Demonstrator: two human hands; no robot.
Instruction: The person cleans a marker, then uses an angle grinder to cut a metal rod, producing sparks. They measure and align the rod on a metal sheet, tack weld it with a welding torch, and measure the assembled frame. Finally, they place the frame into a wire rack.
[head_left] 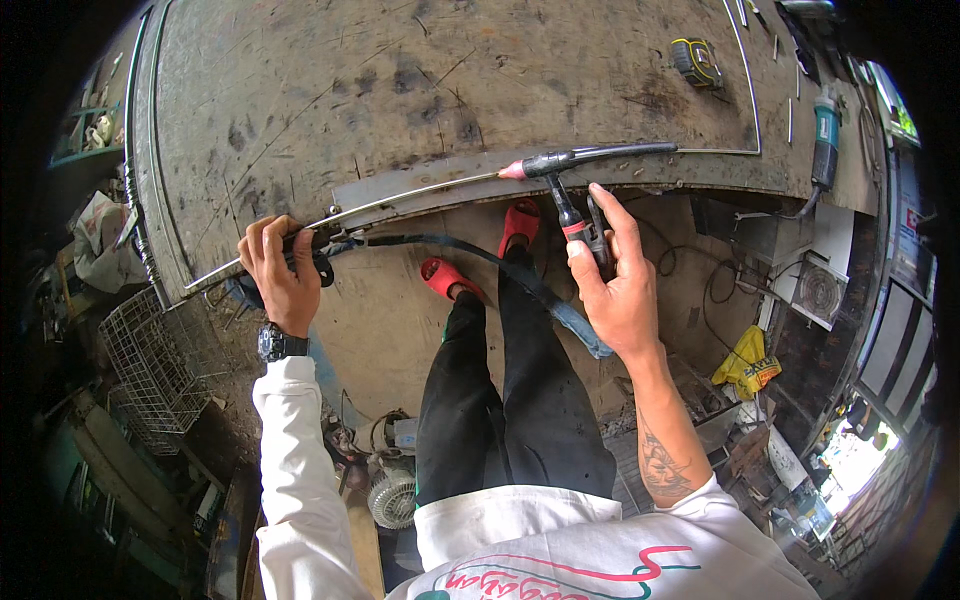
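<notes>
My right hand (612, 285) is closed on the black, red-banded handle of a welding torch (566, 205). The torch's pink nozzle (512, 170) points left at the table's front edge. There it meets the tip of a long thin metal rod (420, 192), which lies along a flat steel bar (450, 183). At the rod's other end my left hand (280, 272), with a black wristwatch on the wrist, is curled around the rod. It also covers the black end of a blue-wrapped hose (545, 295), which sags across in front of my legs.
The worn metal workbench (400, 80) holds a yellow tape measure (697, 60), a bent wire outline (755, 130) and a teal angle grinder (825, 135). Wire baskets (150, 360) stand at the left. A small fan motor (392, 495), a yellow bag (748, 365) and cables lie on the floor.
</notes>
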